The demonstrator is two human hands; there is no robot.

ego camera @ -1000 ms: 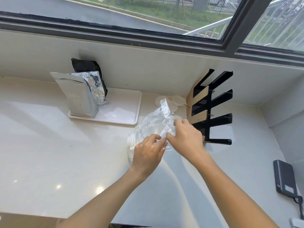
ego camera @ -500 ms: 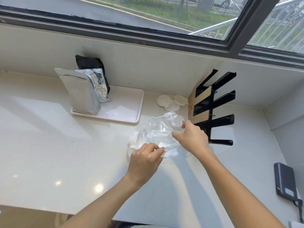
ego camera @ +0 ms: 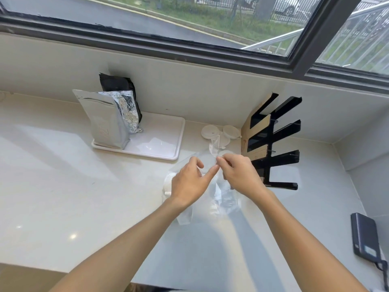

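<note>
Clear bag (ego camera: 223,199) lies on the counter (ego camera: 63,186), just in front of the tray (ego camera: 179,140) and left of the black rack (ego camera: 273,142). Inside, at its left end, is a white-rimmed stack (ego camera: 167,185). Probably lids or cups, but the film is too glary to confirm.

Tray holds three packs, all upright: silver pouch (ego camera: 105,121) in front, crumpled foil bag (ego camera: 128,110) beside it, black bag (ego camera: 115,83) behind against the wall. Right half of the tray is bare.

Loose white lids (ego camera: 210,131) sit on the counter between tray and rack, at the wall.

Right hand (ego camera: 240,173): fingers curled, pinching the bag's top edge; a strip of film stands up above the pinch.

Left hand (ego camera: 189,184): mostly open, index finger straight and pointing to the right fingertips, resting on the bag; thumb lifted clear, no grip visible.

Dark power bank (ego camera: 365,234) sits far right, well apart.
</note>
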